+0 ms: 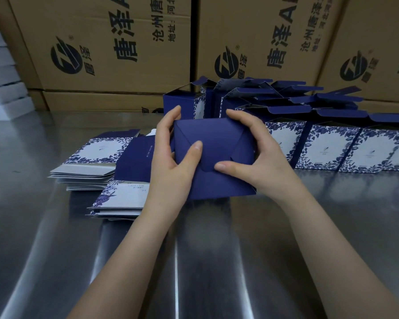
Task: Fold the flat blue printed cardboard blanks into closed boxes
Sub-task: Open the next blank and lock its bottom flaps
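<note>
A dark blue box (pixel 219 143) stands on the steel table with its folded flap end facing me. My left hand (pixel 171 153) grips its left side, thumb pressing on the flaps. My right hand (pixel 251 155) grips its right side, thumb pressing the rounded tab near the lower middle. A stack of flat blue-and-white printed blanks (pixel 97 164) lies to the left, partly hidden behind my left hand. Several folded boxes with open top flaps (pixel 332 143) stand in rows to the right and behind.
The shiny steel table (pixel 194 261) stretches toward me. Large brown cartons with black print (pixel 106 47) form a wall at the back. White boxes (pixel 2 79) are stacked at the far left.
</note>
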Tool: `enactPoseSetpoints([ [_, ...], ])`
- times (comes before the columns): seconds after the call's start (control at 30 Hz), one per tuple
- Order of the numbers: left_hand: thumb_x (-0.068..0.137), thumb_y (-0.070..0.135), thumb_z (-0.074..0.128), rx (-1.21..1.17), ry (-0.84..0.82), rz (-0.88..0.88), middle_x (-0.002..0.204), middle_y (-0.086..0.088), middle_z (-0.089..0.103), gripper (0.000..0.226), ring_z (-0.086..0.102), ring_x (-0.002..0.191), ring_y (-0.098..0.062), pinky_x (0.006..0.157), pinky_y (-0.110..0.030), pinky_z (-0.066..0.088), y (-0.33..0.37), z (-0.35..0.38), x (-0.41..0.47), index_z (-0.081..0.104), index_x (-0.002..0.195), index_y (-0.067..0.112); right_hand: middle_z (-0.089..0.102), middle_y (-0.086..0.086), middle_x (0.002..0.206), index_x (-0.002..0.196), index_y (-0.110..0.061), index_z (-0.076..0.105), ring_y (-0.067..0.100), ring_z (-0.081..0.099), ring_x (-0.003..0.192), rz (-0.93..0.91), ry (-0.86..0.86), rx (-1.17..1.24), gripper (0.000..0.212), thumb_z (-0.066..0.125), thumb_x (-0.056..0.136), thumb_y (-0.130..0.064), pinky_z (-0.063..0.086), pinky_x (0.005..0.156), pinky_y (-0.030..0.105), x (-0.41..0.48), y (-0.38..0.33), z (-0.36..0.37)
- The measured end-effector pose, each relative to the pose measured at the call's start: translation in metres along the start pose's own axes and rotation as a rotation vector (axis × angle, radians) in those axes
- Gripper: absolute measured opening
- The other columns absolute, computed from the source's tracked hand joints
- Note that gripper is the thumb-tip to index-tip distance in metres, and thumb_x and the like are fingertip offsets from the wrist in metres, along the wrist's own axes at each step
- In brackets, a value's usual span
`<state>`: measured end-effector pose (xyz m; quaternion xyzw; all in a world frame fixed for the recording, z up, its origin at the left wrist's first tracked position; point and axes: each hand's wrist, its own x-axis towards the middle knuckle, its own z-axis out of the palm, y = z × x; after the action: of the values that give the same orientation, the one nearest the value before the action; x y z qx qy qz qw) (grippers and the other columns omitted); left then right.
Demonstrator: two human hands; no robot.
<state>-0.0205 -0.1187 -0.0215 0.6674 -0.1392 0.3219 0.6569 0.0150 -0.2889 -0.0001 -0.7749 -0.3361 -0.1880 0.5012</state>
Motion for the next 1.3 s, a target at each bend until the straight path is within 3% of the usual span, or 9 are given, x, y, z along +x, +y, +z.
enactPoseSetpoints([
  [0.1, 0.092, 0.017, 0.062, 0.016, 0.002, 0.002, 0.146, 0.015, 0.046, 0.056, 0.047, 0.132, -0.003, 0.109, -0.031, 0.044, -0.002, -0.001, 0.000, 0.041, 0.142, 0.033, 0.040, -0.021, 0.139, 0.133, -0.044, 0.042, -0.010, 0.035, 0.130, -0.012, 0.028, -0.046, 0.078, 0.084, 0.069, -0.025, 0.030, 0.106, 0.011, -0.001, 0.001, 0.002],
  [0.3, 0.093, 0.009, 0.065, 0.041, 0.028, 0.036, 0.138, 0.021, 0.050, 0.052, 0.049, 0.129, 0.000, 0.094, -0.011, 0.044, -0.005, -0.001, 0.001, 0.047, 0.136, 0.031, 0.044, -0.013, 0.134, 0.129, -0.040, 0.044, -0.005, 0.039, 0.127, -0.038, 0.094, -0.136, 0.074, 0.084, 0.070, -0.018, 0.031, 0.104, 0.010, 0.000, 0.002, 0.007],
  [0.5, 0.090, 0.008, 0.067, 0.071, 0.047, 0.057, 0.134, 0.016, 0.055, 0.049, 0.050, 0.128, -0.003, 0.096, -0.016, 0.045, -0.006, 0.000, 0.001, 0.051, 0.128, 0.034, 0.048, -0.007, 0.127, 0.122, -0.035, 0.045, 0.000, 0.043, 0.120, -0.065, 0.164, -0.224, 0.072, 0.086, 0.065, -0.017, 0.029, 0.100, 0.006, 0.001, 0.004, 0.012],
  [0.7, 0.089, 0.004, 0.067, 0.080, 0.047, 0.062, 0.130, 0.016, 0.056, 0.048, 0.053, 0.124, -0.003, 0.093, -0.015, 0.047, -0.005, 0.000, 0.002, 0.052, 0.126, 0.031, 0.049, -0.002, 0.122, 0.123, -0.019, 0.050, -0.002, 0.040, 0.111, -0.105, 0.204, -0.315, 0.070, 0.087, 0.063, -0.018, 0.027, 0.096, 0.003, 0.002, 0.006, 0.016],
  [1.0, 0.090, 0.004, 0.066, 0.089, 0.034, 0.057, 0.132, 0.014, 0.055, 0.051, 0.052, 0.122, 0.002, 0.089, -0.010, 0.045, -0.006, 0.000, 0.002, 0.050, 0.130, 0.031, 0.044, -0.001, 0.129, 0.128, -0.023, 0.045, 0.001, 0.039, 0.120, -0.074, 0.123, -0.258, 0.070, 0.084, 0.070, -0.016, 0.026, 0.101, 0.005, 0.001, 0.003, 0.012],
  [1.17, 0.091, 0.005, 0.065, 0.095, 0.016, 0.037, 0.140, 0.008, 0.052, 0.055, 0.052, 0.127, -0.008, 0.100, -0.025, 0.048, -0.006, 0.000, 0.002, 0.047, 0.136, 0.031, 0.044, -0.003, 0.131, 0.130, -0.025, 0.044, 0.001, 0.040, 0.124, -0.046, 0.103, -0.188, 0.068, 0.082, 0.074, -0.017, 0.028, 0.104, 0.009, 0.000, 0.003, 0.011],
  [1.3, 0.092, 0.007, 0.064, 0.105, 0.001, 0.011, 0.145, 0.010, 0.048, 0.057, 0.047, 0.133, -0.006, 0.109, -0.034, 0.044, -0.007, -0.001, 0.001, 0.045, 0.142, 0.027, 0.043, -0.005, 0.131, 0.130, -0.027, 0.044, 0.000, 0.040, 0.125, -0.035, 0.078, -0.157, 0.063, 0.078, 0.077, -0.020, 0.029, 0.105, 0.010, -0.001, 0.002, 0.011],
])
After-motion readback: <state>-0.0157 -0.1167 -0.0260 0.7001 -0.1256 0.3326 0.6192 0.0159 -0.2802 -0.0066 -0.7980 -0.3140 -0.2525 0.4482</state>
